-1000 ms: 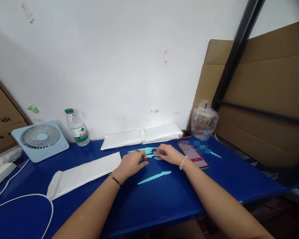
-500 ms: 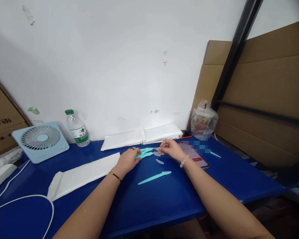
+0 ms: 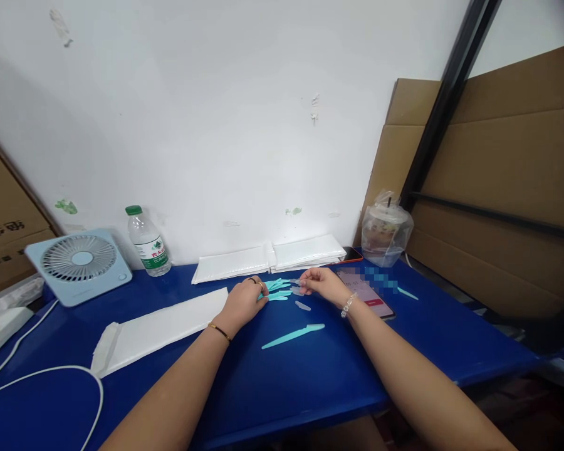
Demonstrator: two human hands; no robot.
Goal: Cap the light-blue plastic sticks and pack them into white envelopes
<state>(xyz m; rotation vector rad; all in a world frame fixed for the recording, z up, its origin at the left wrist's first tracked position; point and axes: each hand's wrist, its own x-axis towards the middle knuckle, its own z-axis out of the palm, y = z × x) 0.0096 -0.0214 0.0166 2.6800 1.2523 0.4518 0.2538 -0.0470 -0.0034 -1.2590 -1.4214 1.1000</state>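
The teal tools (image 3: 277, 289) are lying bunched on the bench (image 3: 282, 401) between the hands. The left hand's (image 3: 244, 304) fingers are curling over the bunch's near-left ends; their closure is hidden and cannot be told. The right hand's (image 3: 326, 287) fingers are standing nearly together at the clear pieces (image 3: 297, 290); a firm hold cannot be confirmed.

Handling (judged): the tools are probably behaving as light, stiff, smooth plastic, prone to sliding; the long body is offering the best hold. The clear pieces are likely slippery; grip by the edges.

Count: one separate teal tool (image 3: 294, 336) in front, one beyond the phone (image 3: 378, 300), several overlapping, uncountable; one separate clear piece (image 3: 303, 305), others clustering, uncountable.
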